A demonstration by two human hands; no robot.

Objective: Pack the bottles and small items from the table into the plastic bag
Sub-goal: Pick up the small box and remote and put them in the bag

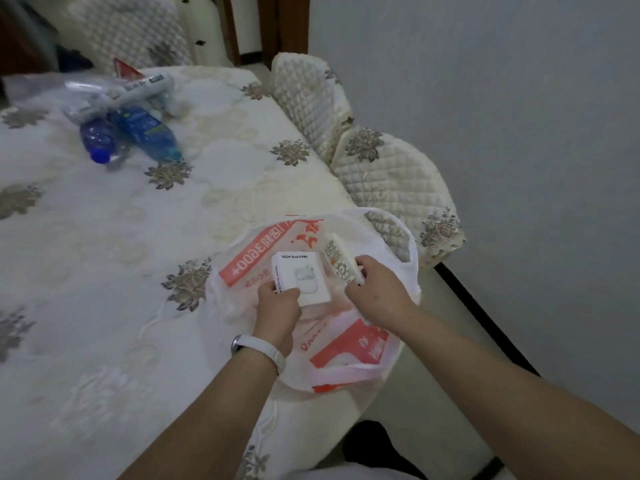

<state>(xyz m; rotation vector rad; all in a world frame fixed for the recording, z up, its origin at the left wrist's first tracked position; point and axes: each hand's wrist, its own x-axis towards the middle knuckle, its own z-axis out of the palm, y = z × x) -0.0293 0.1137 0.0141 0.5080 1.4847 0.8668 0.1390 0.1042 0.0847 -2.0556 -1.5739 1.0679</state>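
Note:
A white plastic bag [346, 355] with orange-red print lies open at the table's right edge. My left hand [277, 311] holds a white earbuds box [299, 273] over the bag's mouth. My right hand [375, 289] grips a white remote control [337, 259] with coloured buttons, just right of the box. Far back left on the table lie two blue bottles [138, 133], a white tube [142, 88] and a clear bag [74, 97].
The table [104, 271] wears a white floral embroidered cloth. A quilted chair back [381, 168] stands close behind the bag on the right. Grey floor [519, 133] spreads right. A dark doorframe [273, 29] stands at the back.

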